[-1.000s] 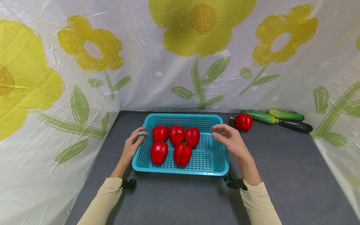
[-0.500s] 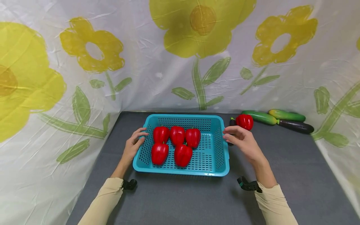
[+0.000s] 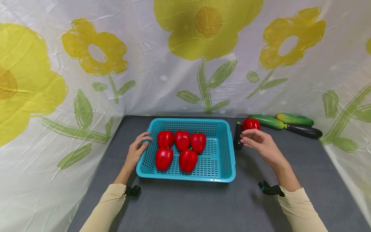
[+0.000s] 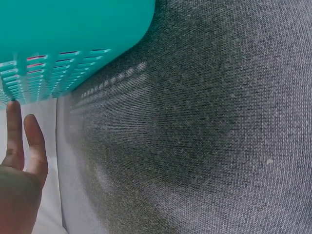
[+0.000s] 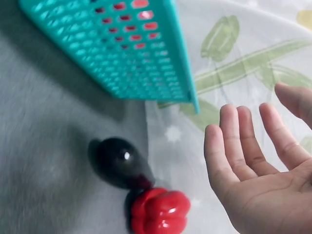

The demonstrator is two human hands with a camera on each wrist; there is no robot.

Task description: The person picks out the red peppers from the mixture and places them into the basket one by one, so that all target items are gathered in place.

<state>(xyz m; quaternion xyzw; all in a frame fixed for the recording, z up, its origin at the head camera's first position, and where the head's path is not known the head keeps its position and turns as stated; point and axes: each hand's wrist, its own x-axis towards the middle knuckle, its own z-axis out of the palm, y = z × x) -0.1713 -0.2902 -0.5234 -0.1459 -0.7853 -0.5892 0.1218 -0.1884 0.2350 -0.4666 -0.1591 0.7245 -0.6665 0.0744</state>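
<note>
A blue plastic basket (image 3: 185, 178) stands on the dark table, with several red bell peppers (image 3: 182, 140) in its left and middle part. At its left rim, my left hand (image 3: 135, 150) rests with fingers extended; in the left wrist view two fingers (image 4: 35, 141) reach up beside the basket wall (image 4: 73, 29). My right hand (image 3: 266, 148) hovers to the right of the basket, fingers loosely bent and holding nothing. Close to its fingertips in the head view lies a dark eggplant (image 3: 238, 137). Behind the hand sits another red bell pepper (image 3: 251, 123), partly hidden.
Toward the back right lie a green zucchini-like vegetable (image 3: 268, 121), a yellow-green one (image 3: 294, 119) and a second eggplant (image 3: 304, 131). A white cloth with yellow flowers (image 3: 208, 83) hangs behind the grey table (image 3: 185, 206).
My right hand has moved right, from over the basket's right side to beyond its rim, uncovering the nearer eggplant. My left hand and the peppers in the basket have stayed in place.
</note>
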